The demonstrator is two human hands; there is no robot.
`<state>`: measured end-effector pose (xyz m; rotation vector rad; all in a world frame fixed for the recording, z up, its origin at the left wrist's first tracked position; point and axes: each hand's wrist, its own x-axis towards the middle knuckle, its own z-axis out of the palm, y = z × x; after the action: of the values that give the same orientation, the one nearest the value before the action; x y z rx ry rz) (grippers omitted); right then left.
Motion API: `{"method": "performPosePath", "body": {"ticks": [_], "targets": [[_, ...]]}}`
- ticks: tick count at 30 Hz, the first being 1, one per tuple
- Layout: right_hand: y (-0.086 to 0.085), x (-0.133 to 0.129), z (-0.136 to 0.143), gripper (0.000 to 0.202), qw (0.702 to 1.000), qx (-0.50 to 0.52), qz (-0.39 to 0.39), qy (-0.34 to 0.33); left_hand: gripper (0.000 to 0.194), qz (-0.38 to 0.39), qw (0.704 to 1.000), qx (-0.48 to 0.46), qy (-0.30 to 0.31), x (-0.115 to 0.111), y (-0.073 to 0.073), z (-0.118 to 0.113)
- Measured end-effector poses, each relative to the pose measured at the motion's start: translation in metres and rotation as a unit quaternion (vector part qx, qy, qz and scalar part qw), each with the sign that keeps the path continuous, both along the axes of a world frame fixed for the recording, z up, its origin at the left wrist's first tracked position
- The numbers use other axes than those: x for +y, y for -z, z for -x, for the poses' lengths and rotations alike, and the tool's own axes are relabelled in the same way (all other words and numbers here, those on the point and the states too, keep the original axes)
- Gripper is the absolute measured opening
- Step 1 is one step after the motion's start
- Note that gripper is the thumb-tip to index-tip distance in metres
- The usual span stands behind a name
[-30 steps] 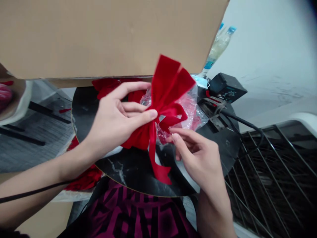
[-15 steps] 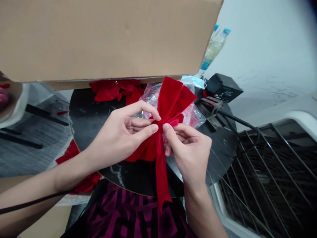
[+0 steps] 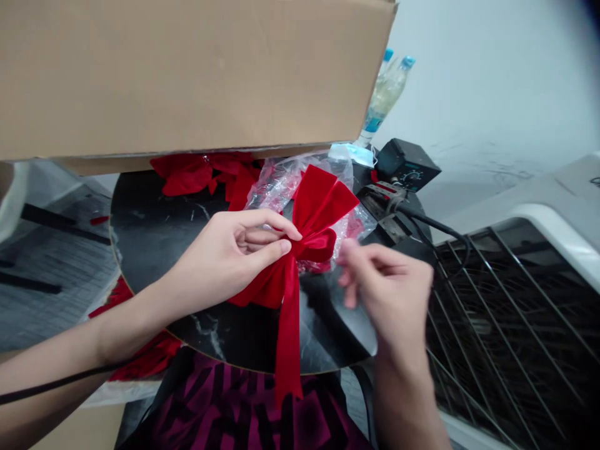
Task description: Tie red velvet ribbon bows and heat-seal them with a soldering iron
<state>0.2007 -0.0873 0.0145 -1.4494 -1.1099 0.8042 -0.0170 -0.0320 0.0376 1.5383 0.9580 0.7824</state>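
A red velvet bow (image 3: 323, 203) stands over the round black table, its wide loops spread upward and one long tail hanging past the table's front edge. My left hand (image 3: 234, 256) pinches the bow at its centre knot between thumb and fingers. To the right of the bow, apart from it, is my right hand (image 3: 389, 281), thumb and curled fingers drawn together. Its fingertips are blurred, and I cannot make out whether anything is between them. Behind the bow lies a clear plastic bag (image 3: 276, 181) with something red in it.
A large cardboard box (image 3: 197, 75) rises at the back, with more red bows (image 3: 187, 175) below its edge. A small black device with a dial (image 3: 407, 164), its cable, a blue mask (image 3: 351, 153) and bottles (image 3: 387, 94) are at right. A slatted heater-like unit (image 3: 506, 300) stands beside the table (image 3: 154, 231).
My right hand has left the knot and moved to the right. My left hand keeps its pinch on the bow. The whole view has shifted slightly.
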Motion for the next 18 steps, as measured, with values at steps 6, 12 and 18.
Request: {"method": "performPosePath", "body": {"ticks": [6,12,18], "targets": [[0.036,0.041,-0.125,0.042,0.98,0.124,0.006,0.154,0.014,0.013,1.0,-0.004,0.017,0.011,0.004,-0.009],[0.059,0.09,-0.158,0.041,0.974,0.112,-0.055,0.187,0.015,0.078,0.995,-0.04,0.039,0.027,0.02,-0.028],[0.047,0.079,-0.162,0.015,0.961,-0.019,-0.124,0.248,0.019,0.101,0.994,-0.006,0.049,0.032,0.028,-0.034]]}}
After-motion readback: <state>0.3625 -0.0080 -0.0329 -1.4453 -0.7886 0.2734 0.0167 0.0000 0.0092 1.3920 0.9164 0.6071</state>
